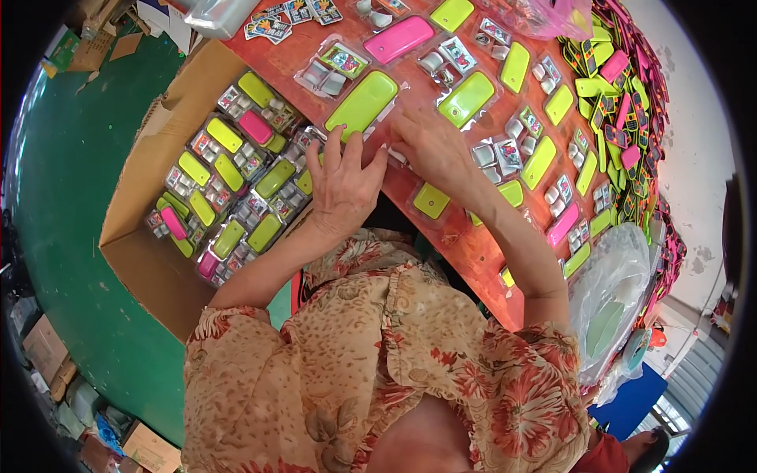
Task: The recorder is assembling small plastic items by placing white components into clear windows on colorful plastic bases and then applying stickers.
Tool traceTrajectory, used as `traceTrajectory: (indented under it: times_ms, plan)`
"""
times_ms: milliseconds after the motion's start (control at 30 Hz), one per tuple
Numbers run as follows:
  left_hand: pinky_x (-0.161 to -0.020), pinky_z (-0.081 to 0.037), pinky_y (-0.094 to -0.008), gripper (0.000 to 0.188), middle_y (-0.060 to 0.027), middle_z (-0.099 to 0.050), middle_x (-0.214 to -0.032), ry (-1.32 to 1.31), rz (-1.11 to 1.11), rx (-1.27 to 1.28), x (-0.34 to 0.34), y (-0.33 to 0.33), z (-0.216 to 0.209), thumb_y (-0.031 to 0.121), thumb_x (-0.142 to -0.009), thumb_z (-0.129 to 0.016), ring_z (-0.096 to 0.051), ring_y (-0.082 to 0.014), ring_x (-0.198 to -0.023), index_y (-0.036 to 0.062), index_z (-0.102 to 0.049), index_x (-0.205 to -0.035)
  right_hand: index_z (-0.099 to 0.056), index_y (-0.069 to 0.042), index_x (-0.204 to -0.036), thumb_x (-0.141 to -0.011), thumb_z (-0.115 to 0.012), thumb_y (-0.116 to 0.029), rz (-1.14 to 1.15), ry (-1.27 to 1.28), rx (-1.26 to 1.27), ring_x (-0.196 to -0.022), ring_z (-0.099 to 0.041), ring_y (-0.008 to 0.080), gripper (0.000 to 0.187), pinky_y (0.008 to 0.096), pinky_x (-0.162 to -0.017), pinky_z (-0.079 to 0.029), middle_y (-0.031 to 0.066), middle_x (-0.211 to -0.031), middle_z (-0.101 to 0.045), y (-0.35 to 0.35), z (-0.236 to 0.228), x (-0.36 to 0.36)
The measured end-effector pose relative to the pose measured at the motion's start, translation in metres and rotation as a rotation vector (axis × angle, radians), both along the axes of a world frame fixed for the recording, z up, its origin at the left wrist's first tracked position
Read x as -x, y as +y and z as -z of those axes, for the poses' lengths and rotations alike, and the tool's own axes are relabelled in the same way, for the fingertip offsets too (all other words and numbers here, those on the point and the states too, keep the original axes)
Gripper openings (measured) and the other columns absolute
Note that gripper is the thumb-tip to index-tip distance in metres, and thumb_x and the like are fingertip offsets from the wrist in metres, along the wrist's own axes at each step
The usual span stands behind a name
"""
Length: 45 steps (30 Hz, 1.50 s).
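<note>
A clear plastic blister tray lies at the table's near edge, holding a yellow-green toy phone (362, 104), small white pieces (323, 78) and a colourful card (344, 59). My left hand (344, 189) has its fingers spread, their tips at the near end of this tray. Close by on its right is my right hand (432, 140), fingers bent down near the tray's edge. Blur there hides whether those fingers pinch anything. Below my left hand, a cardboard box (142, 193) is partly filled with similar packs (229, 171) in rows.
Several more filled trays, with yellow-green and pink toy phones (400, 39), cover the red table (473, 260). Loose cards (272, 27) lie at the far left. A big heap of toy phones (619, 118) and a clear plastic bag (607, 292) are on the right. The floor (87, 236) is green.
</note>
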<state>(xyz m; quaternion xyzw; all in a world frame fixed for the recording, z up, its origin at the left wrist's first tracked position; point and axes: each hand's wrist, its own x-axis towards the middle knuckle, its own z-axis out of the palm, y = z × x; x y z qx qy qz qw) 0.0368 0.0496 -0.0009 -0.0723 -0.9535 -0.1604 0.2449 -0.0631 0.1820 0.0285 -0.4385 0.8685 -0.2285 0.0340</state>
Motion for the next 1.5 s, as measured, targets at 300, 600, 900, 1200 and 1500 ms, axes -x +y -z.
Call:
traceTrajectory:
  times_ms: [300, 600, 900, 1200, 1500]
  plan:
    - [-0.083, -0.03, -0.0504, 0.023, -0.0144, -0.048, -0.104, -0.035, 0.028, -0.074, 0.004, 0.001, -0.005, 0.012, -0.068, -0.062, -0.04, -0.0344, -0.103, 0.0099, -0.062, -0.09, -0.059, -0.006, -0.076, -0.067, -0.059, -0.007, -0.01, -0.042, 0.1, -0.07, -0.051, 0.0248, 0.009, 0.0347, -0.064, -0.042, 0.0074, -0.067, -0.052, 0.03, -0.023, -0.004]
    - [-0.083, -0.029, -0.0509, 0.023, -0.0172, -0.047, -0.097, -0.117, 0.121, 0.097, 0.014, 0.01, -0.015, 0.011, -0.073, -0.048, -0.04, -0.0353, -0.102, 0.0038, -0.056, -0.093, -0.052, -0.007, -0.068, -0.066, -0.05, -0.01, 0.006, 0.273, -0.194, -0.073, -0.048, 0.021, 0.004, 0.0333, -0.066, -0.037, 0.0056, -0.069, -0.048, 0.029, -0.004, -0.031]
    - [-0.08, -0.03, -0.0494, 0.007, -0.0159, -0.046, -0.083, -0.118, 0.132, -0.045, 0.026, 0.011, -0.018, 0.009, -0.069, -0.05, -0.043, -0.0353, -0.096, 0.0028, -0.055, -0.068, -0.061, -0.003, -0.086, -0.073, -0.06, -0.016, 0.161, -0.341, -0.019, -0.072, -0.058, 0.0262, 0.019, 0.0332, -0.064, -0.046, 0.0127, -0.08, -0.061, 0.044, -0.027, 0.01]
    - [-0.079, -0.03, -0.0488, 0.007, -0.0155, -0.047, -0.084, -0.09, 0.131, -0.111, 0.03, 0.009, -0.019, 0.009, -0.067, -0.058, -0.043, -0.0364, -0.097, 0.0037, -0.054, -0.069, -0.057, -0.002, -0.086, -0.073, -0.061, -0.017, 0.375, -0.041, -0.001, -0.072, -0.058, 0.0273, 0.02, 0.0346, -0.063, -0.045, 0.0125, -0.078, -0.059, 0.036, 0.005, 0.081]
    - [-0.086, -0.027, -0.0497, 0.019, -0.0153, -0.048, -0.095, -0.035, 0.102, -0.256, 0.042, -0.005, -0.024, 0.011, -0.066, -0.064, -0.04, -0.0355, -0.102, 0.0061, -0.06, -0.084, -0.056, -0.002, -0.086, -0.075, -0.056, -0.007, 0.309, 0.113, 0.086, -0.071, -0.057, 0.028, 0.012, 0.0343, -0.062, -0.045, 0.0133, -0.078, -0.058, 0.044, 0.019, 0.095]
